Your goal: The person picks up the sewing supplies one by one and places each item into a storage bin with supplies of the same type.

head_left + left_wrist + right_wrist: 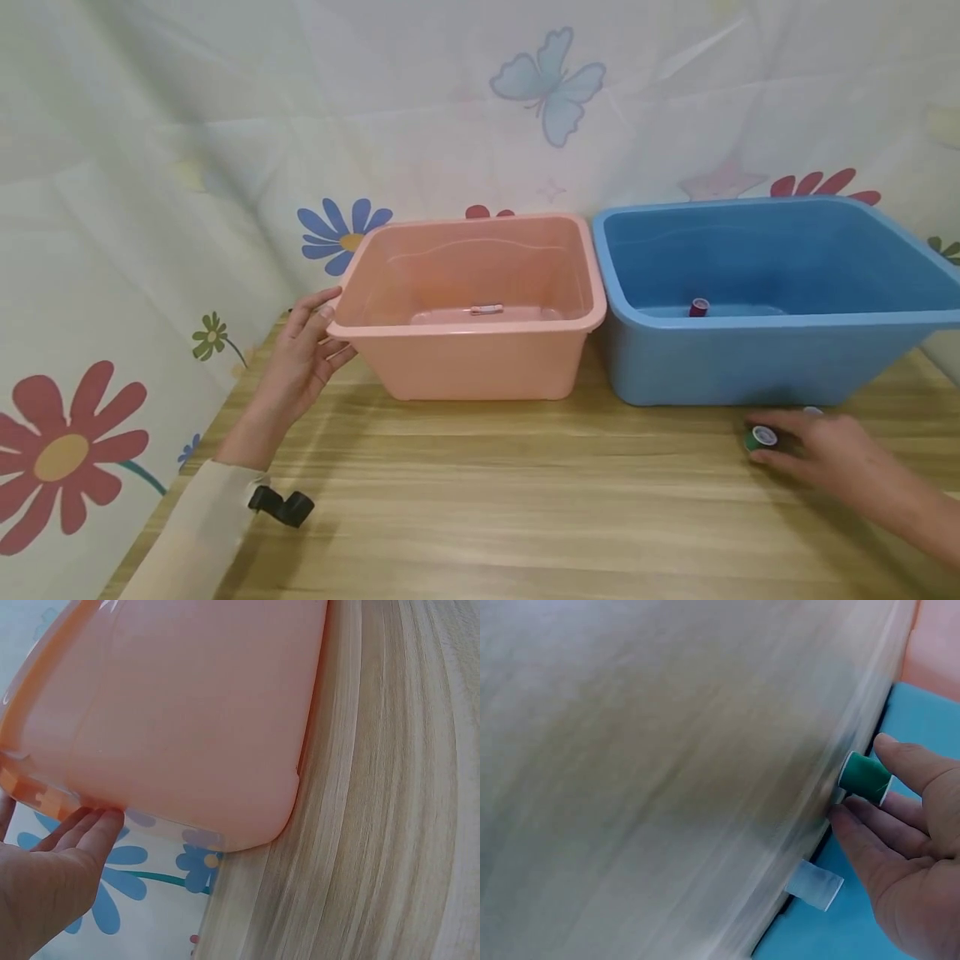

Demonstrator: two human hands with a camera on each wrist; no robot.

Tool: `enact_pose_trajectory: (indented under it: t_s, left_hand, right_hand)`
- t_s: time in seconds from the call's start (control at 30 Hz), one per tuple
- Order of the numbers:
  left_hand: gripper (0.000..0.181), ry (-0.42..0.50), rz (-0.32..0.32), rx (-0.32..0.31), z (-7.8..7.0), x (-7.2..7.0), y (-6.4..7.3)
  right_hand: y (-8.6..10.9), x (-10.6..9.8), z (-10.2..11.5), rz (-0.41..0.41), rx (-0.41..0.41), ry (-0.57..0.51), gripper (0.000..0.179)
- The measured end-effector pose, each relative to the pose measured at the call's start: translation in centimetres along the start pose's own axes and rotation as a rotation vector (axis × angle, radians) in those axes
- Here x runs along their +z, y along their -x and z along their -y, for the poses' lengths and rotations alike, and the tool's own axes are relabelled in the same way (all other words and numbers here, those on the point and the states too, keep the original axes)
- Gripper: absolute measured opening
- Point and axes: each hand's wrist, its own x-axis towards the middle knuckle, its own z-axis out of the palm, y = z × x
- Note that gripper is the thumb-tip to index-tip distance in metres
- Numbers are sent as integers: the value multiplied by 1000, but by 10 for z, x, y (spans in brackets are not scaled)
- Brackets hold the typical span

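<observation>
My left hand (300, 358) touches the left rim of the pink plastic tub (468, 362) with its fingers extended. In the left wrist view, the fingertips (109, 819) meet the tub just under its rim. A small pink-and-white item (486, 309) lies inside. My right hand (832, 450) is in front of the blue tub (720, 362), thumb and fingers to either side of a green thread spool (865, 778); firm contact is not plain. A white spool (814, 885) stands beside that hand. In the blue tub is a dark red spool (699, 307).
Both tubs stand side by side on a wood-grain table (480, 500). Behind them hangs a pale cloth (420, 100) printed with flowers and a butterfly. A black camera mount (281, 506) sits on the left wrist.
</observation>
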Motion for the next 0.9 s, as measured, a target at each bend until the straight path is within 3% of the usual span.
enact_pose_trajectory:
  t_s: [0.53, 0.67, 0.9]
  left_hand:
    - [45, -42, -41, -29, 0, 3, 3]
    - [45, -36, -30, -11, 0, 2, 2]
    - [44, -21, -14, 2, -1, 5, 0]
  right_hand:
    - [3, 6, -6, -29, 12, -32, 32]
    - [0, 5, -8, 9, 18, -107, 32]
    - [0, 9, -7, 81, 159, -357, 33]
